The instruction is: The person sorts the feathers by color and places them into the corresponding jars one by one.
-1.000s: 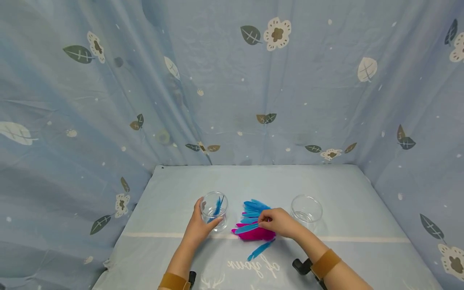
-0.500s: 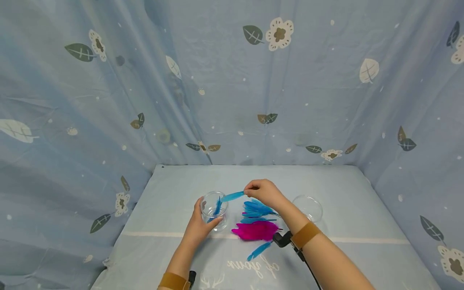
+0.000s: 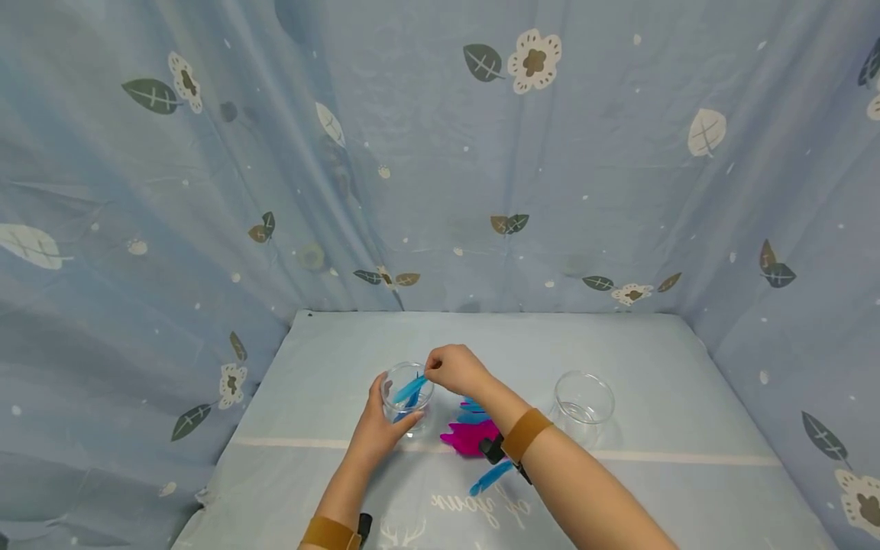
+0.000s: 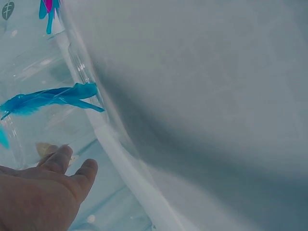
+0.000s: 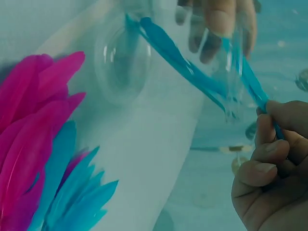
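My left hand (image 3: 378, 428) grips a clear glass cup (image 3: 425, 411) at the left of the table, thumb on its near side and fingers on the far left. Inside it lie blue feathers (image 4: 50, 97), seen through the wall in the left wrist view. My right hand (image 3: 457, 371) pinches a blue feather (image 5: 253, 85) by its quill between thumb and fingertips. The feather's other end slants down into the cup's mouth. Beneath my right forearm, magenta feathers (image 3: 469, 438) and a bunch of blue feathers (image 5: 77, 202) lie on the table, partly hidden.
A second clear glass cup (image 3: 583, 416) stands to the right of the feathers. One loose blue feather (image 3: 490, 479) lies nearer the front. The tabletop (image 3: 660, 367) meets a patterned blue curtain (image 3: 440, 153) behind and at both sides.
My right hand has picked a blue feather off the pile, lifted it and moved left to the cup, where its end has entered the mouth. The left hand stays on the cup.
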A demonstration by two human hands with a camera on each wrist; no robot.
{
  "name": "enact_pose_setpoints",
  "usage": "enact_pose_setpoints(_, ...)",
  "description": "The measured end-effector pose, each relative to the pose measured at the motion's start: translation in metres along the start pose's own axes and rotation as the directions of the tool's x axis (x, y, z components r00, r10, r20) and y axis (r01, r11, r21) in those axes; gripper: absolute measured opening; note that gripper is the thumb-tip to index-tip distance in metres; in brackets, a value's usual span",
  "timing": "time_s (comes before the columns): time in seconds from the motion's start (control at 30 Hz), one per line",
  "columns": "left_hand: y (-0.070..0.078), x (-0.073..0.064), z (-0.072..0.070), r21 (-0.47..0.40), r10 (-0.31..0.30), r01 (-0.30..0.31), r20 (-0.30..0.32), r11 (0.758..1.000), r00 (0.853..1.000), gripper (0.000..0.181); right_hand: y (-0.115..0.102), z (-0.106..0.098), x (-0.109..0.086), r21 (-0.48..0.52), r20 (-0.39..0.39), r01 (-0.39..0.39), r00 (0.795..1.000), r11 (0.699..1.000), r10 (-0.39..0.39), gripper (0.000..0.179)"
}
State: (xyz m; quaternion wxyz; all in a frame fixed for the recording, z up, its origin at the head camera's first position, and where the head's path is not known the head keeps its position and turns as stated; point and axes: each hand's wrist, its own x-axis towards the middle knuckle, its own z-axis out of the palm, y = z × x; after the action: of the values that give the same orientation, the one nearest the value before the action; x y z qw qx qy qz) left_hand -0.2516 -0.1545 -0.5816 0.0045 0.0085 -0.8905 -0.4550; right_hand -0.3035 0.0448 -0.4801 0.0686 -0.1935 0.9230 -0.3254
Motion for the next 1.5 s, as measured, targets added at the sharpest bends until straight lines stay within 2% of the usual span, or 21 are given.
enact_pose_setpoints(0.2, -0.002, -0.002, -0.001, -0.006, 0.013, -0.013, 0.006, 1.0, 1.0, 0.109, -0.01, 0.018, 0.004, -0.115, 0.04, 0.044, 0.998, 0.992, -0.04, 0.012)
enact_pose_setpoints(0.33, -0.003, -0.004, -0.002, -0.009, 0.017, -0.017, 0.009, 1.0, 1.0, 0.109, -0.013, 0.026, 0.004, -0.126, 0.063, 0.039, 0.998, 0.991, -0.031, 0.011)
enact_pose_setpoints(0.47, -0.005, -0.005, -0.001, -0.007, 0.009, -0.009, 0.011, 1.0, 1.0, 0.112, -0.009, 0.03, 0.002, -0.134, 0.046, 0.04, 0.998, 0.99, -0.034, 0.013)
enact_pose_setpoints(0.6, -0.007, -0.005, 0.001, -0.007, 0.0, 0.0, 0.006, 1.0, 1.0, 0.113, -0.005, 0.022, -0.006, -0.139, -0.014, 0.069, 0.997, 0.988, -0.072, 0.016)
enact_pose_setpoints(0.73, -0.006, -0.003, 0.003, -0.008, -0.007, 0.007, -0.003, 1.0, 1.0, 0.114, 0.003, 0.0, -0.022, -0.08, -0.049, 0.066, 0.996, 0.995, -0.07, 0.018)
enact_pose_setpoints(0.9, -0.003, -0.001, 0.003, 0.008, -0.029, 0.029, -0.007, 1.0, 1.0, 0.115, 0.029, -0.028, -0.052, -0.031, -0.052, 0.009, 0.999, 0.999, -0.01, 0.016)
enact_pose_setpoints(1.03, -0.003, 0.001, 0.002, 0.015, -0.047, 0.047, -0.001, 0.999, 0.999, 0.117, 0.059, -0.035, -0.082, -0.005, -0.013, -0.044, 0.999, 0.999, 0.044, 0.008)
enact_pose_setpoints(1.2, -0.002, 0.002, 0.001, 0.023, -0.048, 0.048, 0.005, 0.999, 0.999, 0.12, 0.095, -0.024, -0.116, 0.026, 0.055, -0.064, 0.997, 0.998, 0.062, 0.007)
enact_pose_setpoints(1.4, -0.001, 0.004, 0.002, 0.024, -0.037, 0.037, 0.0, 0.999, 0.999, 0.119, 0.126, -0.006, -0.138, -0.082, 0.096, -0.002, 0.995, 0.997, 0.01, 0.001)
enact_pose_setpoints(1.5, 0.0, 0.005, 0.003, 0.023, -0.038, 0.037, 0.005, 0.999, 0.999, 0.119, 0.137, 0.004, -0.143, -0.117, 0.086, 0.014, 0.996, 0.993, -0.004, 0.008)
